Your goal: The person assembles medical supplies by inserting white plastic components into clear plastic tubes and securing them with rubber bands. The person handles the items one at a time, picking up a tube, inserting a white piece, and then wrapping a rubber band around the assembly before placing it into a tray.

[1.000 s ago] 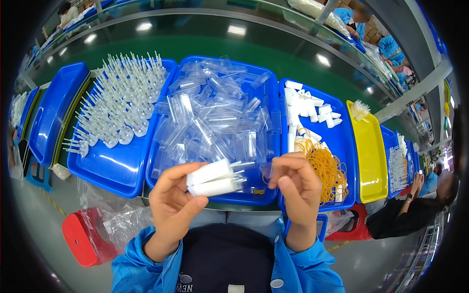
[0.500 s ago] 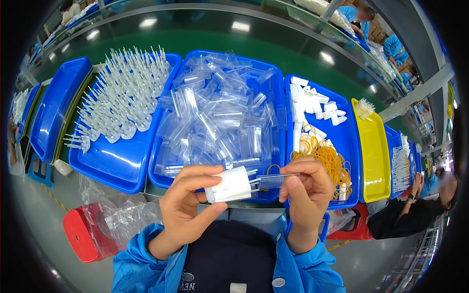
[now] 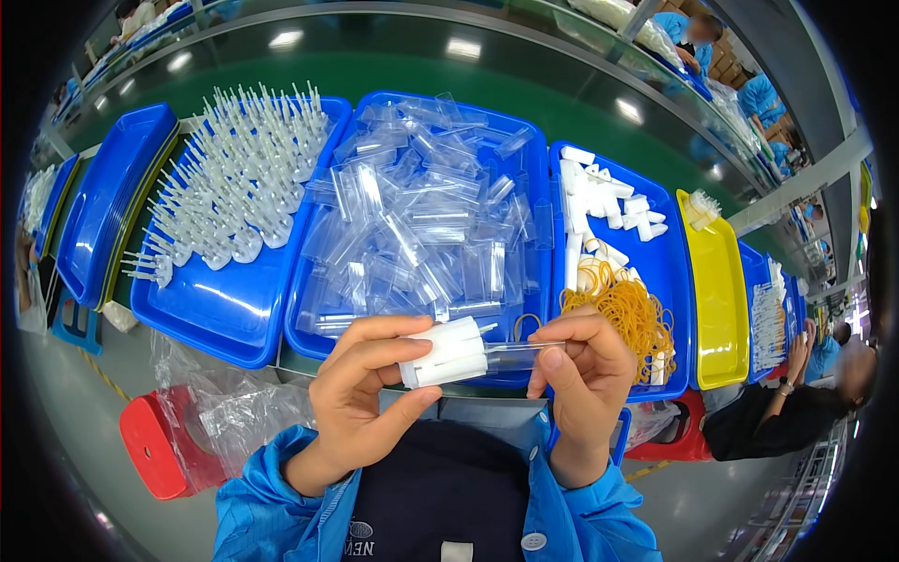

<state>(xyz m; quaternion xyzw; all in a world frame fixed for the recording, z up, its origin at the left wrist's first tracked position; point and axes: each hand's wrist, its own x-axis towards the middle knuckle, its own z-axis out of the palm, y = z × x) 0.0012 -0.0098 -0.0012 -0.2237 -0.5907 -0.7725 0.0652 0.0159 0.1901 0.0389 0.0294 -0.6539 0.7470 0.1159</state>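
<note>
My left hand [image 3: 370,389] is closed round a bundle of white tubes [image 3: 449,352], lying roughly level with its open ends toward the right. A thin rod tip sticks out of the bundle's upper right end. Between thumb and fingers, my right hand [image 3: 582,370] pinches a clear plastic sleeve [image 3: 510,356]. The sleeve's left end meets the bundle's right end; how far it goes in I cannot tell. Behind my hands stands a blue tray full of clear plastic sleeves [image 3: 412,229]. A heap of tan rubber bands [image 3: 626,314] lies just beyond my right hand.
Upright white thin-stemmed pieces [image 3: 239,178] crowd a blue tray at left. White tubes [image 3: 599,199] lie beyond the rubber bands. A yellow tray [image 3: 719,300] stands at right, stacked blue trays [image 3: 112,201] far left. A red stool [image 3: 154,448] is below. A person [image 3: 787,403] sits at right.
The clear sleeve has turned so its edge faces me, and it lies against the tube bundle's end. The bundle has rolled slightly in my left hand, showing separate tubes.
</note>
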